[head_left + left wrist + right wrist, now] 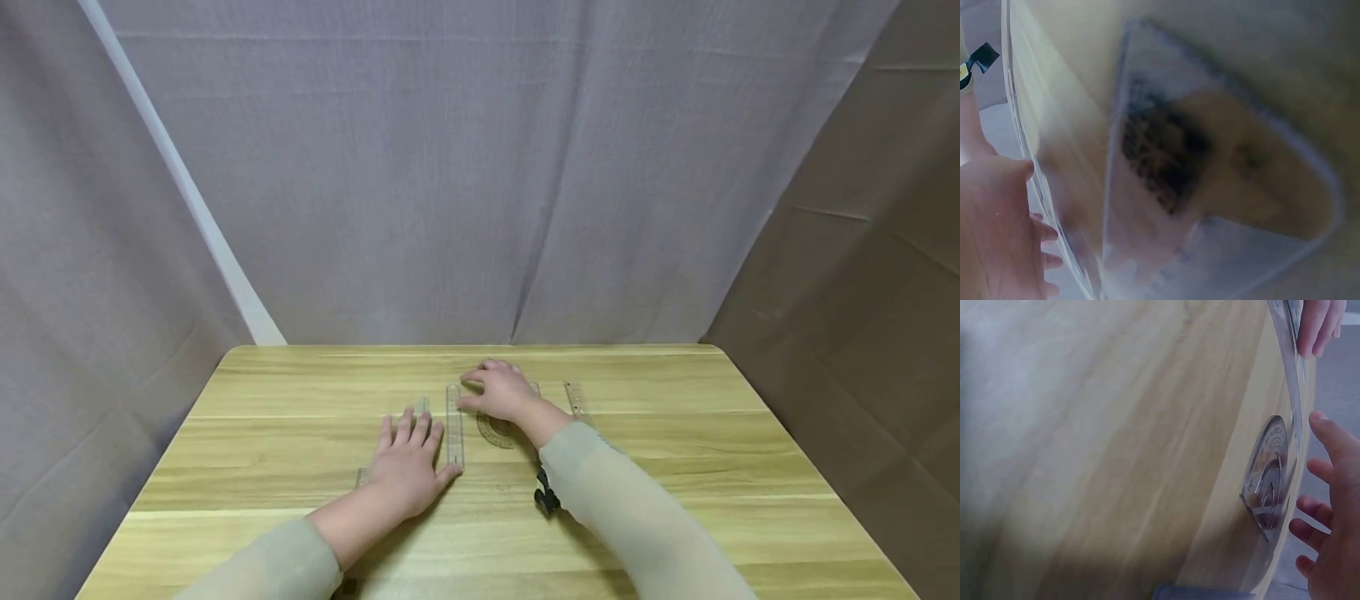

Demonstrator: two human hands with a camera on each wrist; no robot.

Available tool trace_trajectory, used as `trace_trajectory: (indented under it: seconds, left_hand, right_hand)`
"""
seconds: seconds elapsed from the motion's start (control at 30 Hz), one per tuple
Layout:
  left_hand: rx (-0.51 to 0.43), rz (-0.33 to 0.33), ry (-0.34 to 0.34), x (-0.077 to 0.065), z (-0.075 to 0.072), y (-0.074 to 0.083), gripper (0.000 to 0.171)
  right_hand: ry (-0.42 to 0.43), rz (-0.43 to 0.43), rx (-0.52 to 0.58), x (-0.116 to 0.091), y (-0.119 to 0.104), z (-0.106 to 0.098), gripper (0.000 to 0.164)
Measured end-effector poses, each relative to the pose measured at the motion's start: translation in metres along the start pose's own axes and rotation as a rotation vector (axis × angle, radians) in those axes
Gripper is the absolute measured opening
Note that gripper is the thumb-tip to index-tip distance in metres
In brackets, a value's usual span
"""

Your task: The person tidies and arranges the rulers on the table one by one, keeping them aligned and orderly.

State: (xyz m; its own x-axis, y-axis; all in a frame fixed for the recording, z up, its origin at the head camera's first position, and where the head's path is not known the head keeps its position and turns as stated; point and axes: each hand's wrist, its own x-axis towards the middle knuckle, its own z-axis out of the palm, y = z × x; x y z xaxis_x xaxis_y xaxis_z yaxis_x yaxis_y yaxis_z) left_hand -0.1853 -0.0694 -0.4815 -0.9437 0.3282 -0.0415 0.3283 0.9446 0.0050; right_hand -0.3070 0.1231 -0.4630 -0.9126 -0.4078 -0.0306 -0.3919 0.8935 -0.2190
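Observation:
A clear straight ruler [454, 429] lies lengthwise on the table between the two hands. My left hand [405, 471] is spread palm down to its left, thumb tip at the ruler's near end. Under and around that hand, parts of a clear set square [424, 405] show; the left wrist view has a triangular clear set square [1229, 150] close up and blurred. My right hand [504, 390] hovers by the ruler's far end, thumb and fingers apart and loosely bent, gripping nothing. Below it lies a clear round-edged protractor [1269, 469], partly hidden by the hand in the head view.
Right of the right hand, another clear ruler [575, 398] lies on the wooden table [645, 375], partly covered by the forearm. A bluish edge [1204, 592] shows low in the right wrist view. Grey curtains [420, 183] hang behind the table and on both sides.

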Motion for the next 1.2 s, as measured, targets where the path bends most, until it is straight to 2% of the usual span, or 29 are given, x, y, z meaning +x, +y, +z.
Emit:
trace_trajectory:
  seconds: [0.47,0.87,1.2]
  left_hand:
    - [0.049,0.004,-0.019,0.0038,-0.0026,0.0045,0.083]
    - [0.093,0.013,0.012,0.0030,0.0011,0.0054,0.081]
    - [0.132,0.019,0.014,-0.0006,-0.0014,0.0093,0.079]
  right_hand:
    - [-0.004,0.014,-0.047,0.0062,-0.0016,0.0080,0.062]
    - [-0.008,0.007,-0.097,0.0072,-0.0042,0.0099,0.061]
    - [0.014,-0.008,-0.096,0.0066,-0.0078,0.0102,0.051]
